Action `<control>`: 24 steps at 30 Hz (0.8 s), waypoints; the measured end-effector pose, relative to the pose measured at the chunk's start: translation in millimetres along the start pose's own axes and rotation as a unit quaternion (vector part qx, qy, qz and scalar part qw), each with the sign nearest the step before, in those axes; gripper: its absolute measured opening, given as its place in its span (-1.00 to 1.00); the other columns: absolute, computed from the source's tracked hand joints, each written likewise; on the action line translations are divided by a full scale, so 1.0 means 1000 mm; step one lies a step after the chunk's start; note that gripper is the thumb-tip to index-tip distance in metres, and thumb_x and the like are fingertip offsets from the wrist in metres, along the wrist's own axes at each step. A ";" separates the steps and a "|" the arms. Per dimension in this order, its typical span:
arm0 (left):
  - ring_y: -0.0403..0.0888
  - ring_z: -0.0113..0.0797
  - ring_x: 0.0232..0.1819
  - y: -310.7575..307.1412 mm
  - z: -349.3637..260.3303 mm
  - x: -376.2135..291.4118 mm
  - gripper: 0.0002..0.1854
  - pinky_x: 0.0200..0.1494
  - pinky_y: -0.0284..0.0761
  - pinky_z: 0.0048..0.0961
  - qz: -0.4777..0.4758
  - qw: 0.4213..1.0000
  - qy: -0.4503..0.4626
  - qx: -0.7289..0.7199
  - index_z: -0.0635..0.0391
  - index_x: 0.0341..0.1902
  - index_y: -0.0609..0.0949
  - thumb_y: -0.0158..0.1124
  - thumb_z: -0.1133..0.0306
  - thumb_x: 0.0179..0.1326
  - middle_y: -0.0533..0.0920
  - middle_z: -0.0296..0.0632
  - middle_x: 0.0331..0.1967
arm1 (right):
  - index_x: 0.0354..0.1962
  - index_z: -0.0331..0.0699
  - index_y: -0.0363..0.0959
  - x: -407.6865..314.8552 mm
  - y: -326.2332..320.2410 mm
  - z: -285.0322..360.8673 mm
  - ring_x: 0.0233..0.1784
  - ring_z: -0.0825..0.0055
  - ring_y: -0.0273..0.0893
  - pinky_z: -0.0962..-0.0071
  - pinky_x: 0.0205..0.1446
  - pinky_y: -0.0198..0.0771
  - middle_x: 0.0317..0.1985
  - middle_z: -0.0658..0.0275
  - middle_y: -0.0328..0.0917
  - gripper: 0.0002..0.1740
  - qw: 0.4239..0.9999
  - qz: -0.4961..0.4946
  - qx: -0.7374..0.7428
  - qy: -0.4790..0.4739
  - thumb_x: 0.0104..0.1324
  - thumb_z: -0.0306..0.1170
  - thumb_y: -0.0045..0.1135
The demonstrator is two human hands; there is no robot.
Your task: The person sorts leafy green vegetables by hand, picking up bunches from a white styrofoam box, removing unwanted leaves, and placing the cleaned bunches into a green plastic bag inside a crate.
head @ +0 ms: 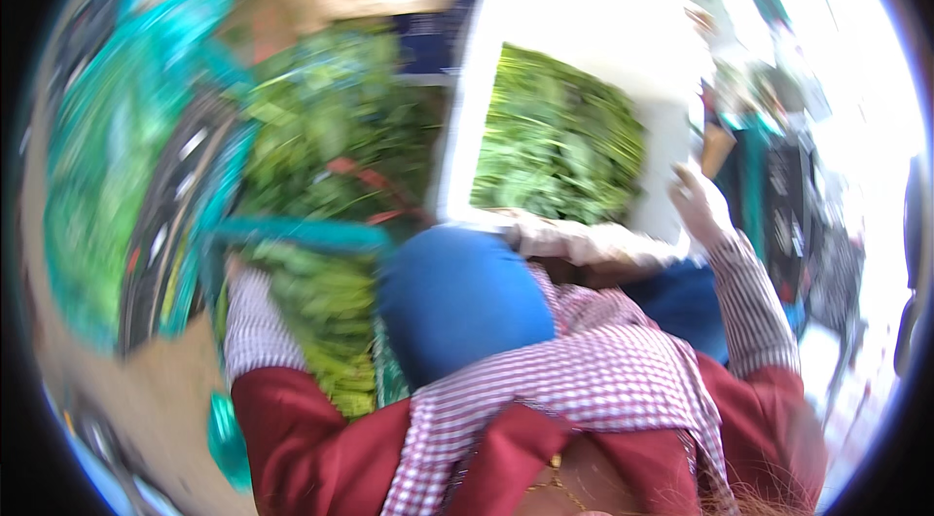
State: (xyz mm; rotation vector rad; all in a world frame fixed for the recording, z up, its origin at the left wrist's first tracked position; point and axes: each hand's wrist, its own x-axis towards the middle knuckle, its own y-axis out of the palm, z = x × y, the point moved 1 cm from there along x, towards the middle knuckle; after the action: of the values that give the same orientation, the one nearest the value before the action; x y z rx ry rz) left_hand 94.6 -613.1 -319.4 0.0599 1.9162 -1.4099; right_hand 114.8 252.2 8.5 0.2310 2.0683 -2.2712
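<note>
My right hand (702,204) is at the right rim of a white foam box (456,151); whether its fingers grip the rim or only rest there is unclear. Leafy green vegetables (558,144) fill the lower part of the box. On the other side, my left hand (234,265) is mostly hidden at the near left corner of a teal plastic crate (306,230). Bunches of green stalks (332,326) lie beside that sleeve, within the crate. Blur hides what, if anything, the left hand holds.
More leafy greens (328,129) with a red strap (361,172) lie beyond the crate's near rim. A teal plastic bag (109,173) of greens stands at far left. Dark crates (784,202) line the right. My blue-clad knee (463,301) is between crate and box.
</note>
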 end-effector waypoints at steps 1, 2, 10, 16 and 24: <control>0.69 0.05 0.27 0.007 0.015 0.004 -0.44 0.33 0.59 -0.14 -0.004 1.000 0.003 -0.008 0.21 0.35 0.61 0.45 0.29 0.29 0.72 0.08 0.23 | 0.26 -0.31 0.53 0.005 -0.002 0.005 0.07 0.07 0.72 0.19 0.16 0.57 0.02 -0.09 0.71 -0.51 0.998 0.017 0.014 0.051 0.46 -0.25 0.19; 0.69 0.04 0.26 0.021 0.023 0.009 -0.43 0.33 0.59 -0.14 0.001 1.000 0.006 -0.018 0.21 0.36 0.60 0.44 0.31 0.29 0.72 0.07 0.23 | 0.21 -0.32 0.56 0.005 -0.007 0.004 -0.02 0.07 0.73 0.19 0.10 0.57 -0.07 -0.10 0.72 -0.54 0.992 0.052 0.022 0.117 0.46 -0.25 0.16; 0.70 -0.03 0.25 -0.009 0.061 0.016 -0.33 0.33 0.57 -0.20 0.024 0.984 0.069 -0.163 0.24 0.49 0.49 0.41 0.46 0.29 0.73 0.02 0.24 | 0.10 -0.29 0.65 -0.007 0.052 -0.071 0.07 -0.02 0.73 0.15 0.20 0.59 -0.03 -0.10 0.75 -0.53 0.963 0.169 0.017 0.208 0.42 -0.14 0.16; 0.74 -0.08 0.19 -0.101 0.090 -0.063 -0.24 0.27 0.59 -0.24 -0.016 0.997 0.018 -0.071 0.27 0.52 0.48 0.47 0.44 0.22 0.74 0.00 0.22 | 0.39 -0.25 0.44 0.018 0.129 -0.044 0.20 0.01 0.67 0.18 0.26 0.57 0.12 -0.07 0.69 -0.33 0.948 0.276 -0.016 0.155 0.36 -0.24 0.32; 0.73 -0.16 0.22 -0.249 -0.214 -0.265 -0.47 0.32 0.56 -0.29 -0.255 0.940 0.142 -0.176 0.25 0.41 0.59 0.40 0.31 0.43 0.72 0.03 0.26 | 0.29 -0.20 0.53 0.035 0.207 -0.067 0.30 0.12 0.65 0.24 0.31 0.54 0.13 0.10 0.70 -0.58 0.947 0.270 -0.169 0.026 0.51 -0.40 0.11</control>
State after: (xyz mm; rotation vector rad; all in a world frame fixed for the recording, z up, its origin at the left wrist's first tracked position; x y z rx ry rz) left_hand 62.5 -432.6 60.7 -0.4595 2.5267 -1.4035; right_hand 114.6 300.3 -206.3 0.7360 2.0469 -1.5859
